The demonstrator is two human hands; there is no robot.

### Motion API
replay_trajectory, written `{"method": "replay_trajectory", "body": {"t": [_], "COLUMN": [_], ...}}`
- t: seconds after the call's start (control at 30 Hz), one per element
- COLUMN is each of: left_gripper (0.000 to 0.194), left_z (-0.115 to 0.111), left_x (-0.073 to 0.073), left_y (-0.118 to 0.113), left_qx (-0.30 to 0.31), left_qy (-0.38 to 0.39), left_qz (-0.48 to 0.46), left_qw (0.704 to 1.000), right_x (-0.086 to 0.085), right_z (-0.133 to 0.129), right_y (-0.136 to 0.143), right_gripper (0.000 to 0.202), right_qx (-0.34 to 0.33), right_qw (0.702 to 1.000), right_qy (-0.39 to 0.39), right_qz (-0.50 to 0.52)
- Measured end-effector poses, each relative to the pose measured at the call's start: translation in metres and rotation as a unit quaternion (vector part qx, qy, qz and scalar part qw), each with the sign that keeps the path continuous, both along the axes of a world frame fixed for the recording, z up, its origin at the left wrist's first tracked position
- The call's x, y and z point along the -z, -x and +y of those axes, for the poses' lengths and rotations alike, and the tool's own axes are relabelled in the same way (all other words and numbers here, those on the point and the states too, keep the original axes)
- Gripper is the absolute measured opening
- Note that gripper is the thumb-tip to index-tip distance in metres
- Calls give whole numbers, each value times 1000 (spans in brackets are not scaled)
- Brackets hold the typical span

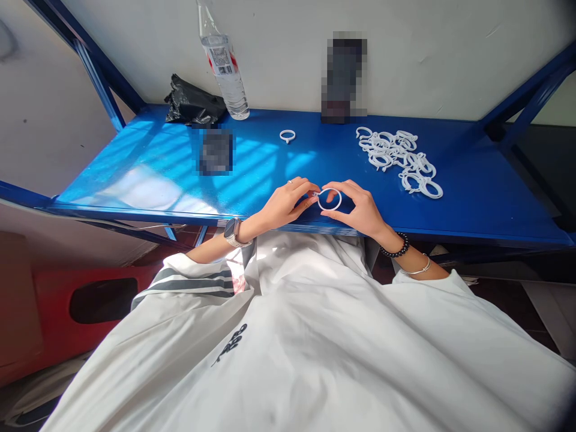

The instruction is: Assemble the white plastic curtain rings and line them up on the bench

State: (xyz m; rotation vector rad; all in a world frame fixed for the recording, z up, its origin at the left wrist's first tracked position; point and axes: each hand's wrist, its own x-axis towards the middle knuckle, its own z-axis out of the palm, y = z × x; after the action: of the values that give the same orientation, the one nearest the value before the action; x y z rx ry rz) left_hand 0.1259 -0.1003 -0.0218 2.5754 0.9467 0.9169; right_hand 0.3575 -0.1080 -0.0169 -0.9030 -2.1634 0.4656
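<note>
A white plastic curtain ring (341,202) is held upright between my two hands, just above the front edge of the blue table (472,204). My left hand (290,201) pinches the small eyelet end of the ring between thumb and fingers. Curved around the opposite side, my right hand (360,207) grips the loop with thumb below and fingers above. Farther back on the table lies a single white ring (287,136). Several more white rings (396,156) are heaped to the right of my right hand.
A water bottle (229,84) stands at the back left beside a crumpled black plastic bag (193,102). A blurred dark object (216,151) lies in front of them. Another blurred dark object (344,78) leans on the wall. Blue metal posts (99,84) flank the table.
</note>
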Motion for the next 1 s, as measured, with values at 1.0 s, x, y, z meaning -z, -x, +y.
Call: {"method": "replay_trajectory", "body": {"t": [1.0], "left_gripper": [18], "left_z": [3], "left_x": [4], "left_y": [2], "left_qx": [-4], "left_qy": [-23], "left_qz": [11], "left_qw": [1000], "right_x": [-5], "right_z": [0], "right_y": [2], "right_gripper": [52], "right_qx": [-33], "right_qw": [995], "right_qy": [93], "right_qz": [20]}}
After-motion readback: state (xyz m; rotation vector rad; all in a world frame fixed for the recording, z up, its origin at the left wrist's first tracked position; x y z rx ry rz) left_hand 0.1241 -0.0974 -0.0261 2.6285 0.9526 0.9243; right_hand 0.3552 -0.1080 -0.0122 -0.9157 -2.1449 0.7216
